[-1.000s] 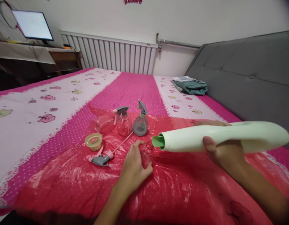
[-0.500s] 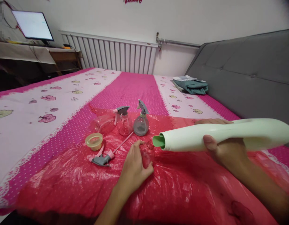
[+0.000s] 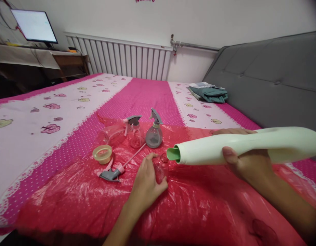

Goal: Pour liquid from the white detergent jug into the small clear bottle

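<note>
My left hand (image 3: 147, 182) is wrapped around a small clear pink bottle (image 3: 161, 169) that stands open-mouthed on a red plastic sheet (image 3: 78, 201). My right hand (image 3: 246, 160) grips a large pale green bottle (image 3: 250, 145), tipped on its side with its green spout (image 3: 172, 154) just right of and above the small bottle's mouth. A detached grey and pink spray head (image 3: 112, 173) with its long tube lies on the sheet to the left of my left hand.
Two small spray bottles (image 3: 136, 131) (image 3: 154, 131) stand behind on the sheet, a third clear one (image 3: 110, 135) lies on its side. A cream cap (image 3: 102, 153) sits left. Folded clothes (image 3: 209, 94) lie by the grey headboard (image 3: 271, 82).
The back end of the green bottle has lifted slightly, tilting its spout a little more downward. My left hand has stayed on the small bottle.
</note>
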Tool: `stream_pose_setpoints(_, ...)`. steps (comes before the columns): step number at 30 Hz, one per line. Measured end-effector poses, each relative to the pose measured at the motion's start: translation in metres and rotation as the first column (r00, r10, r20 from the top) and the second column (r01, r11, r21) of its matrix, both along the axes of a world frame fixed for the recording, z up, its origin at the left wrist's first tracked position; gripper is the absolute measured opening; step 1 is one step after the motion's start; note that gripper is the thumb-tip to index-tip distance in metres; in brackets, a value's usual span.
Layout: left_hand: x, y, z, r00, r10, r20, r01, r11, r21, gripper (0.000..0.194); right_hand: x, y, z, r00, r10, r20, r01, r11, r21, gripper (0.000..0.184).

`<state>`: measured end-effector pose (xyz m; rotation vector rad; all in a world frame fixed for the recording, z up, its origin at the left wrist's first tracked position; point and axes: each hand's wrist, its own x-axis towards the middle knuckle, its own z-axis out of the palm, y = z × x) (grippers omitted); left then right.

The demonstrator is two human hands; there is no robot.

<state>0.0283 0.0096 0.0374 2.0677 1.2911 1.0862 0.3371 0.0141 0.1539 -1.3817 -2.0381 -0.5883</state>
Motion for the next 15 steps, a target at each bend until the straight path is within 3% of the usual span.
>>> stream_pose_setpoints(7,0.0,-0.001,0.002,1.0,0.006,0.002,-0.006,1.0,-0.02,0.069,-0.007,-0.002,0.0,0.971,-0.12,-0.208,0.082,0.98,-0.18,0.083)
stream_pose_setpoints(15,-0.002,-0.001,0.001,1.0,0.006,0.028,-0.006,1.0,-0.015,0.069,-0.008,-0.003,-0.019,0.841,-0.274,-0.466,0.093,0.922,-0.375,0.089)
